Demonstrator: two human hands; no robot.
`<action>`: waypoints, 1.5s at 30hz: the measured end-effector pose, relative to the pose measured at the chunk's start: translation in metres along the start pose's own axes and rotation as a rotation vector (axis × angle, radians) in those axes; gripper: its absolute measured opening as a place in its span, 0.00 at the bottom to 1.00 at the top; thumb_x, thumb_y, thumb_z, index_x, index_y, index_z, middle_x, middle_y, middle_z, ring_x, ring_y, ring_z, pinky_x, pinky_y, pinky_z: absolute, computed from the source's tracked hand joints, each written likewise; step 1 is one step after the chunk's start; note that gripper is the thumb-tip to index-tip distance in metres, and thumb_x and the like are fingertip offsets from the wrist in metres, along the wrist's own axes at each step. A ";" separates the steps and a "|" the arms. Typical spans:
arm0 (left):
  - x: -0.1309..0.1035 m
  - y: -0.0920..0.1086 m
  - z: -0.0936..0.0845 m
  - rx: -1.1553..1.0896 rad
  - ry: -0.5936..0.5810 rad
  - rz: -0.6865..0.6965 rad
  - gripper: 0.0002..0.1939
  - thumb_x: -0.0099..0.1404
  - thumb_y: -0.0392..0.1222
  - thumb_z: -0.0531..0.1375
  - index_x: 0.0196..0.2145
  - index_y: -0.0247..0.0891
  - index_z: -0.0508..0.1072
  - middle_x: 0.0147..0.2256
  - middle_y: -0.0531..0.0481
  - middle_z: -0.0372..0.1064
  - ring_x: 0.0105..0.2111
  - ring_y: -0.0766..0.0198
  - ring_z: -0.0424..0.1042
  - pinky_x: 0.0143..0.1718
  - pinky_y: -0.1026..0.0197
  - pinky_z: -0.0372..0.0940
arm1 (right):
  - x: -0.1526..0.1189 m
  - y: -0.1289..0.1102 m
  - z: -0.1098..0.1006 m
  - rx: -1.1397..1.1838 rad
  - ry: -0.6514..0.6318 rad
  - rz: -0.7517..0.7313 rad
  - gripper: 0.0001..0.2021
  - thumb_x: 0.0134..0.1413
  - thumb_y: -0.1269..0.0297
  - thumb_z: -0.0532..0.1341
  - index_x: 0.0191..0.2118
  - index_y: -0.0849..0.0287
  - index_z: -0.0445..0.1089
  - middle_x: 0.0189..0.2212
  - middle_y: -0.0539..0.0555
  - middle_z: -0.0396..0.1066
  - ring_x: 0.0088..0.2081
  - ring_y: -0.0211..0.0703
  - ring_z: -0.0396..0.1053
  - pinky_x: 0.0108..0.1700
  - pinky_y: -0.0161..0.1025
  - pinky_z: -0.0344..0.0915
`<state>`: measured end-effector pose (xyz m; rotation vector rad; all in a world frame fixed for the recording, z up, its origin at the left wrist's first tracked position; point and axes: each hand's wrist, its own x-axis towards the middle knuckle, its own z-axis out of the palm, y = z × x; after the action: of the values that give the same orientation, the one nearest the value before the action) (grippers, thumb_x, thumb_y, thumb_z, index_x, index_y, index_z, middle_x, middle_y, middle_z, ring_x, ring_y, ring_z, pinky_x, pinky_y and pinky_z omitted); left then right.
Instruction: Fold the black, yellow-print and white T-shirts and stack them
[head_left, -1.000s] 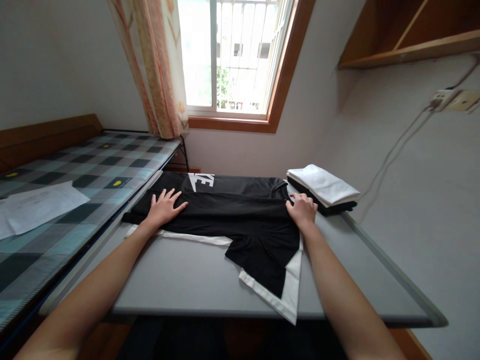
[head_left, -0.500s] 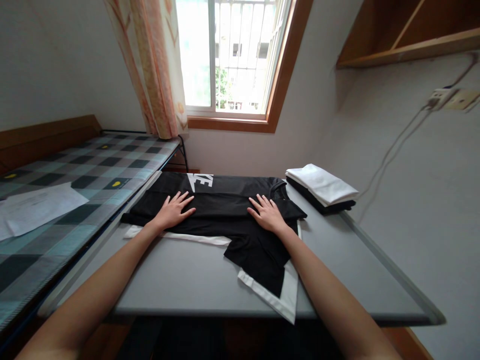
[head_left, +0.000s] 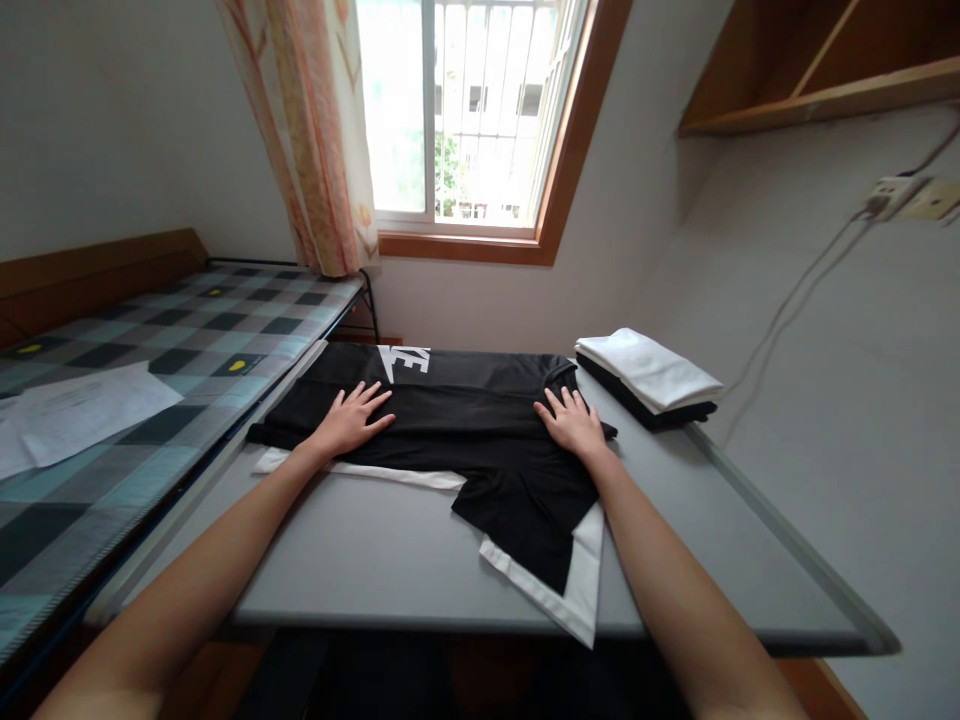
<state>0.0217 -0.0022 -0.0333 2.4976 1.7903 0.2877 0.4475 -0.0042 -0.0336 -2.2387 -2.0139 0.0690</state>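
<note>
A black T-shirt with white lettering lies partly folded on the grey table, its far side turned over and one sleeve pointing toward me. Beneath it a white garment shows along the near edge and around the sleeve. My left hand rests flat on the shirt toward the hem end, fingers spread. Near the collar, my right hand also lies flat on the black cloth with its fingers apart. Neither hand grips anything.
A stack of folded white and black clothes sits at the table's back right. To the left, a bed with a checked cover carries papers. A curtain hangs beside the window, and a cable runs down the right wall.
My right hand has slid right across the shirt toward the collar and shoulder. My left hand stays in about the same place on the cloth.
</note>
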 end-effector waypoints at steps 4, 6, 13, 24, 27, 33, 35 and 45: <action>-0.002 0.004 -0.005 -0.061 0.121 0.115 0.26 0.69 0.58 0.49 0.57 0.44 0.70 0.62 0.44 0.60 0.64 0.48 0.54 0.64 0.39 0.47 | -0.005 -0.004 -0.001 -0.015 0.078 -0.033 0.32 0.65 0.44 0.43 0.67 0.56 0.57 0.68 0.62 0.50 0.68 0.62 0.44 0.64 0.64 0.42; -0.003 0.008 -0.010 -0.120 0.169 0.220 0.23 0.68 0.58 0.53 0.51 0.44 0.75 0.54 0.44 0.69 0.56 0.52 0.65 0.60 0.45 0.55 | -0.008 -0.007 -0.004 -0.022 0.180 -0.066 0.29 0.66 0.47 0.46 0.63 0.58 0.63 0.66 0.62 0.55 0.67 0.63 0.47 0.65 0.66 0.39; -0.006 0.020 -0.019 -0.199 0.138 0.428 0.15 0.66 0.53 0.58 0.38 0.42 0.79 0.37 0.47 0.72 0.39 0.59 0.70 0.46 0.56 0.64 | -0.012 -0.023 -0.005 0.102 0.323 -0.362 0.24 0.67 0.52 0.47 0.57 0.58 0.70 0.62 0.58 0.62 0.65 0.51 0.54 0.67 0.50 0.46; -0.008 0.024 -0.004 -0.018 0.108 0.366 0.27 0.69 0.57 0.51 0.62 0.47 0.65 0.60 0.42 0.61 0.60 0.52 0.59 0.60 0.48 0.52 | -0.015 -0.031 0.006 -0.036 0.079 -0.365 0.32 0.66 0.43 0.42 0.67 0.54 0.55 0.67 0.57 0.52 0.68 0.53 0.46 0.67 0.53 0.43; -0.008 0.025 -0.002 0.046 0.019 0.339 0.29 0.70 0.57 0.49 0.66 0.49 0.57 0.67 0.45 0.50 0.67 0.51 0.48 0.65 0.45 0.42 | -0.015 -0.031 0.006 -0.047 0.064 -0.372 0.32 0.66 0.44 0.41 0.68 0.54 0.55 0.68 0.57 0.52 0.68 0.52 0.46 0.67 0.53 0.43; -0.018 0.025 -0.002 0.094 -0.042 0.329 0.31 0.71 0.59 0.45 0.68 0.50 0.51 0.68 0.49 0.46 0.68 0.53 0.45 0.66 0.46 0.39 | -0.024 -0.031 0.004 -0.071 0.056 -0.379 0.32 0.66 0.44 0.41 0.68 0.54 0.55 0.68 0.56 0.51 0.68 0.53 0.46 0.67 0.53 0.44; -0.023 0.026 -0.002 0.105 -0.044 0.328 0.31 0.71 0.61 0.44 0.68 0.50 0.51 0.69 0.49 0.46 0.68 0.53 0.45 0.66 0.45 0.40 | -0.029 -0.031 0.004 -0.076 0.058 -0.381 0.32 0.66 0.44 0.40 0.68 0.54 0.55 0.68 0.56 0.51 0.68 0.53 0.46 0.67 0.52 0.44; -0.045 0.031 -0.008 0.115 -0.086 0.339 0.32 0.71 0.62 0.43 0.68 0.51 0.49 0.69 0.51 0.42 0.68 0.52 0.43 0.66 0.44 0.41 | -0.053 -0.028 0.003 -0.084 0.082 -0.396 0.31 0.66 0.44 0.41 0.67 0.54 0.56 0.68 0.56 0.52 0.68 0.53 0.46 0.67 0.53 0.44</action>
<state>0.0352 -0.0555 -0.0258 2.8409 1.3839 0.0907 0.4134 -0.0542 -0.0363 -1.8065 -2.4073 -0.1462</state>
